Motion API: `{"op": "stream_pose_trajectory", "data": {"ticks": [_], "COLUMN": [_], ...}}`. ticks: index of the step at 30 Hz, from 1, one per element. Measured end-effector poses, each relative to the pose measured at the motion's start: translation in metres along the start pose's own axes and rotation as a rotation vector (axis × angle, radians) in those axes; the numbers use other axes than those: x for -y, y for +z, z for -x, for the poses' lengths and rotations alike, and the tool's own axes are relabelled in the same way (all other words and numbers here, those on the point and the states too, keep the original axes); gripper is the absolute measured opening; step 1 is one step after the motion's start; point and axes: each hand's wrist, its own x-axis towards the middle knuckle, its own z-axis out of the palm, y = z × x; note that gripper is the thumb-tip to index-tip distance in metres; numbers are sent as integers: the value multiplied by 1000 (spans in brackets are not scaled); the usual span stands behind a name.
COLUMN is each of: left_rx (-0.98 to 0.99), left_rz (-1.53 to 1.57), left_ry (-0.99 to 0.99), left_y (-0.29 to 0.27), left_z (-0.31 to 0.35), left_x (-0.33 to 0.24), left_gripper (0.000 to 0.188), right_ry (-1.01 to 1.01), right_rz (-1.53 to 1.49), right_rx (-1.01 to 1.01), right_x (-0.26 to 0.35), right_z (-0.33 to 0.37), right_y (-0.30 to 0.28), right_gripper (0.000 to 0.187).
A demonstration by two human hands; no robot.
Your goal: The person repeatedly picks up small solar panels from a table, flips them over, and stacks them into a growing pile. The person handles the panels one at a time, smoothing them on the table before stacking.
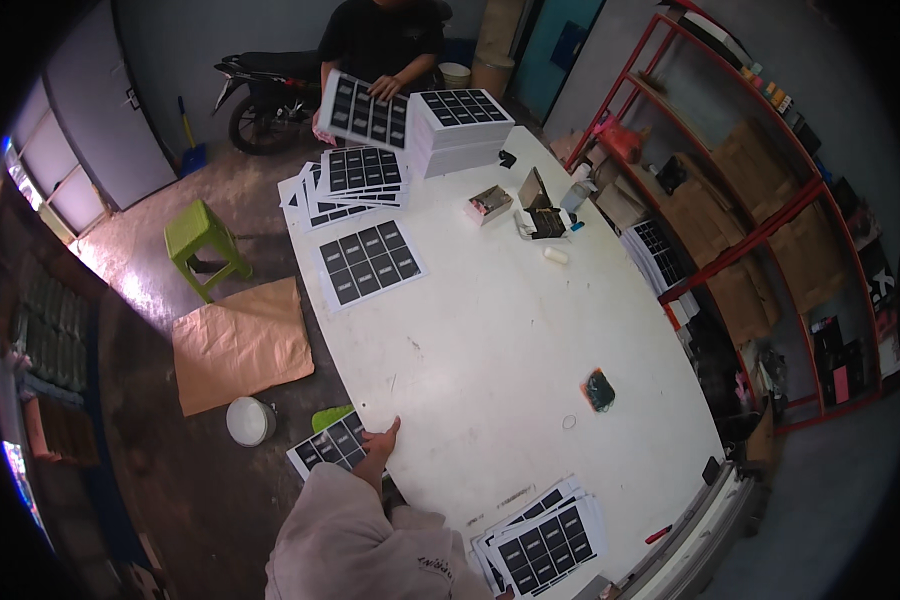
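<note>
The left hand (376, 446) is spreading its thumb away from its fingers, the thumb pointing over the tabletop (480, 370) at its left edge, while the fingers are touching the right end of a dark-gridded sheet (327, 444); whether they are pinching it, I cannot tell. That sheet is lying just beyond the tabletop's left edge, partly covering something green (328, 416). The right hand (507, 593) is barely showing at the tabletop's near edge, beside a loose pile of similar sheets (546, 546); its grip I cannot tell. A dark scouring pad (598, 390) is resting toward the tabletop's right side. A single sheet (370, 263) is lying toward its far left. At the tabletop's far end, a co-worker's hand (385, 87) is holding a tilted sheet (355, 112) beside a tall stack (460, 145).
</note>
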Motion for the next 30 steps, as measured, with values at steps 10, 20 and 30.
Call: {"op": "stream_pose_trajectory", "data": {"ticks": [10, 20, 30], "left_rx": [-30, -133, -96], "left_rz": [14, 133, 5], "left_ry": [70, -7, 63], "left_y": [4, 17, 23], "left_z": [-16, -29, -45], "left_x": [12, 18, 19], "left_gripper": [147, 150, 152], "right_ry": [-397, 121, -379], "right_rz": [75, 279, -955], "right_rx": [24, 382, -200], "right_x": [-204, -71, 227], "right_z": [13, 41, 5], "right_y": [1, -51, -160], "right_gripper": [87, 61, 18]}}
